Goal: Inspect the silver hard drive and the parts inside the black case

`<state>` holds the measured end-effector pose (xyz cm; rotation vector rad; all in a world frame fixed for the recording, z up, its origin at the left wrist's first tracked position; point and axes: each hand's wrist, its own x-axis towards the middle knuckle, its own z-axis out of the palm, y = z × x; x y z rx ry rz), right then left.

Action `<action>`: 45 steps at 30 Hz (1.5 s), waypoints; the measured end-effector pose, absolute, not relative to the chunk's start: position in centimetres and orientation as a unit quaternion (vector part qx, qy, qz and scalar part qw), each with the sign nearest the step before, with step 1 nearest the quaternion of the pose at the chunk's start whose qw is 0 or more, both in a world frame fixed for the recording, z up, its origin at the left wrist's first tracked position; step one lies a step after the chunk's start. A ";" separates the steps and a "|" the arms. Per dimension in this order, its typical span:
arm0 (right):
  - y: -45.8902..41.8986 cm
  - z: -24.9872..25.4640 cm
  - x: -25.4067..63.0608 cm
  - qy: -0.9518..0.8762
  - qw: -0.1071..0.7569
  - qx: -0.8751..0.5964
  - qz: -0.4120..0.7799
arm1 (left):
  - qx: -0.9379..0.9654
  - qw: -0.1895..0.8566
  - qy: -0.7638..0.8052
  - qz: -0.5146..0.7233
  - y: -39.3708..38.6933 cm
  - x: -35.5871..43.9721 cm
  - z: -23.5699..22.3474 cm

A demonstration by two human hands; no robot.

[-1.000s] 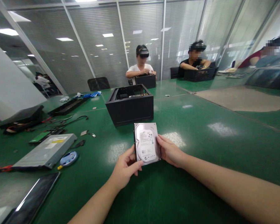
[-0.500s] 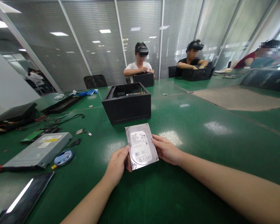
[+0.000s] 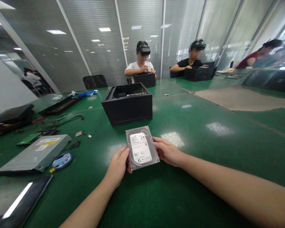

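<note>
Just below the frame's centre, the left hand (image 3: 117, 164) and right hand (image 3: 169, 152) have their grip clamped on opposite edges of a hard drive (image 3: 142, 148), label showing.

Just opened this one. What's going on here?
A person at a green table holds a hard drive with its label facing up, the left grip at one side edge, the right grip at the other. Beyond it stands a black computer case, open at the top. A flat silver box lies to the left. Across the table, two other people sit at dark cases.
</note>
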<state>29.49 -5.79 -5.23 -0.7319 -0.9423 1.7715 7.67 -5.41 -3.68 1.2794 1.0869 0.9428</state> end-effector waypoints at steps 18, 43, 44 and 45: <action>-6.0 -4.7 30.0 -0.431 0.457 -0.235 0.742 | 0.514 0.652 0.384 0.405 -5.1 6.9 -4.2; -6.0 -4.7 29.9 -0.465 0.454 -0.233 0.723 | 0.534 0.612 0.428 0.397 -5.4 7.3 -3.7; -6.0 -4.8 29.9 -0.465 0.454 -0.233 0.723 | 0.534 0.612 0.429 0.396 -5.4 7.3 -3.7; -6.0 -4.8 29.9 -0.465 0.455 -0.234 0.723 | 0.533 0.611 0.430 0.396 -5.5 7.4 -3.7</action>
